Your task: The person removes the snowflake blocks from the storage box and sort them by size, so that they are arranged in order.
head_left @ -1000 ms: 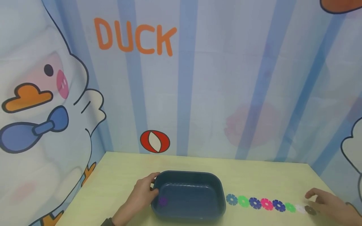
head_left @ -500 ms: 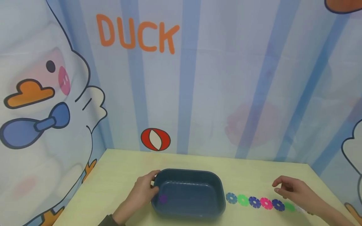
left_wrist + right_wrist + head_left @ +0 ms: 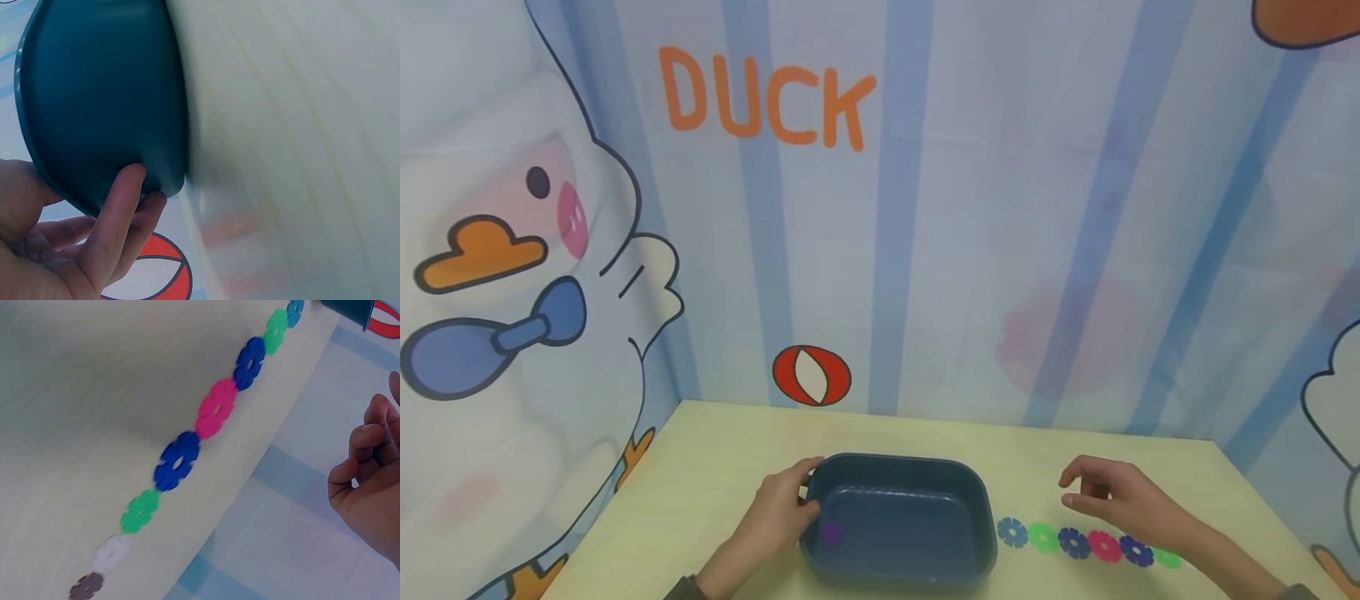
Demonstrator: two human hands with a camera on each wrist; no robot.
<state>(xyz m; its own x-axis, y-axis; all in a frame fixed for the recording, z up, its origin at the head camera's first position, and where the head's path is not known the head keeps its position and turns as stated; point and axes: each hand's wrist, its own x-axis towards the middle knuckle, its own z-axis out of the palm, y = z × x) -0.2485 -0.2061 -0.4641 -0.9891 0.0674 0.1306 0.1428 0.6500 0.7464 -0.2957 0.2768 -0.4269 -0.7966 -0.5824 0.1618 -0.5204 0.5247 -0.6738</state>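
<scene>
My left hand point(image 3: 782, 506) grips the left end of a dark blue rectangular plastic basin point(image 3: 898, 467), thumb at the rim. In the left wrist view its fingers lie against the outside of the basin point(image 3: 106, 81). One purple snowflake disc point(image 3: 831, 533) lies inside, near the left wall. My right hand point(image 3: 1123, 500) hovers above a row of notched plastic snowflake discs, fingers loosely curled and nothing visible in them. From the basin rightward come a light blue disc point(image 3: 1012, 532), a green disc point(image 3: 1042, 537), then dark blue, pink, dark blue, green, white and brown point(image 3: 86, 586).
The pale yellow table point(image 3: 737, 442) meets a striped cloth backdrop point(image 3: 970, 250) printed with a duck and the word DUCK. A red and white ball point(image 3: 812, 376) is printed low on the cloth behind the basin.
My right hand has moved left from the brown end of the row to above its middle. My left hand and the basin have stayed in place.
</scene>
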